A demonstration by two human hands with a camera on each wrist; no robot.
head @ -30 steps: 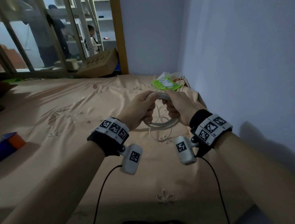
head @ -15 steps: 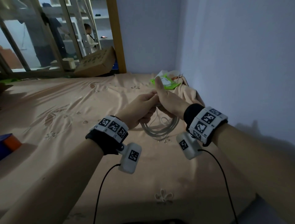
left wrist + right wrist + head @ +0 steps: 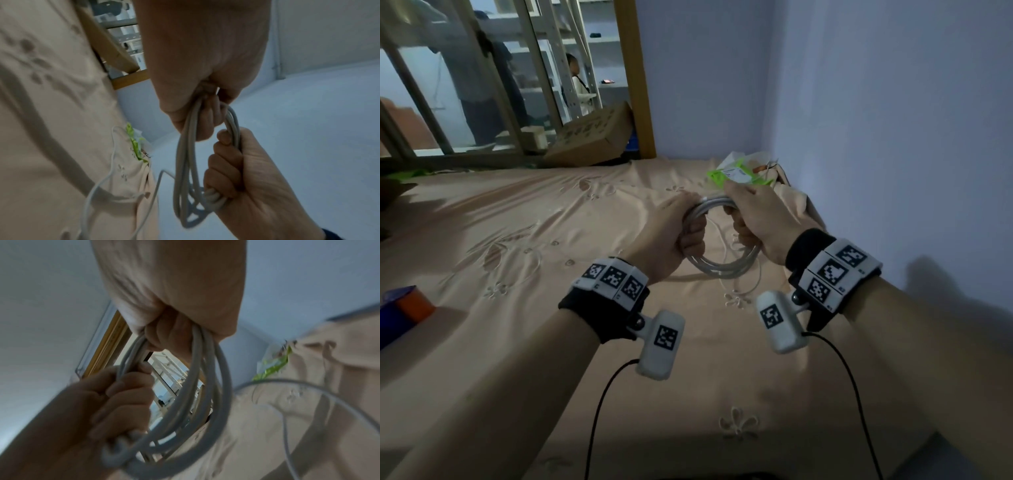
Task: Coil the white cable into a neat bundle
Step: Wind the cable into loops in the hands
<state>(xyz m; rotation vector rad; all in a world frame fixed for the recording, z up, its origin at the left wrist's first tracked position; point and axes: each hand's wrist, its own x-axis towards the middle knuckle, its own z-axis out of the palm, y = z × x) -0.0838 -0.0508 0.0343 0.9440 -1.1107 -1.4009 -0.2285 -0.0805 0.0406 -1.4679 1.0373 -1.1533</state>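
Note:
The white cable (image 3: 722,269) hangs as a coil of several loops above the peach bedsheet (image 3: 551,240). My left hand (image 3: 693,233) grips the coil's left side, fingers curled round the strands. On the coil's right side my right hand (image 3: 743,226) is closed round the loops. A thinner loose length of the cable (image 3: 756,284) trails from the coil onto the sheet. In the left wrist view the left hand (image 3: 205,113) holds the loops (image 3: 185,162) from above, the right hand (image 3: 236,170) below. The right wrist view shows the right hand (image 3: 168,337), the coil (image 3: 207,394) and the left hand (image 3: 123,394).
A green and white packet (image 3: 736,174) lies on crumpled sheet just beyond my hands. The pale wall (image 3: 893,137) runs close along the right. A cardboard box (image 3: 592,137) leans by a wooden post (image 3: 637,78). A blue and orange object (image 3: 404,305) sits at far left.
Half a second ago my right hand was open with a finger pointing up beside the left hand. It has closed round the right side of the coil again.

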